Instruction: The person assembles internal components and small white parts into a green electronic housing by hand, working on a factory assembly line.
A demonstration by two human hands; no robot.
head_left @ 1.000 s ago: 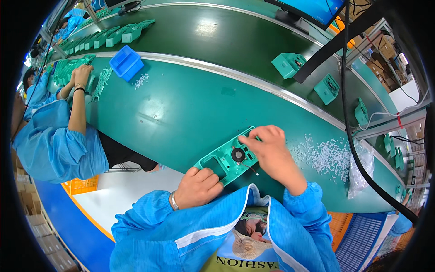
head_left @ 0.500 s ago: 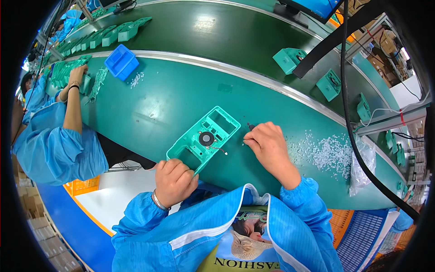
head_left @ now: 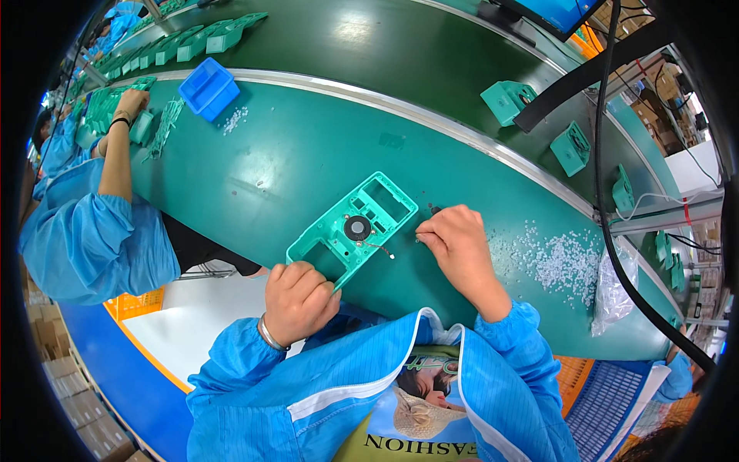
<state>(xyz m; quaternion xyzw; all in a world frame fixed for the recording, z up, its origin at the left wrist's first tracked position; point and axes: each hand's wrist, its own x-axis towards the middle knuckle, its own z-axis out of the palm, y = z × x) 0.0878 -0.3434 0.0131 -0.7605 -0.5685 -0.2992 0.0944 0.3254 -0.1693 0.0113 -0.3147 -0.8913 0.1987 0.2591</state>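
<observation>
My left hand is closed around the near-left end of a green plastic housing, which lies tilted on the green bench. Inside the housing sits a round black speaker-like part, with a thin wire ending in a small white connector over the right edge. Just right of the housing, apart from it, my right hand is closed in a pinch of thumb and forefinger. Whatever is between those fingertips is too small to name. A small dark object shows partly behind its fingers.
Many small white pieces lie scattered at right, beside a clear plastic bag. A blue bin stands at far left. Green housings rest on the belt beyond. A black cable hangs at right; a co-worker's arm reaches in at left.
The whole view has shifted slightly, the bench appearing higher. My right fingertips have moved slightly nearer me relative to the dark object. My left hand keeps its hold on the housing.
</observation>
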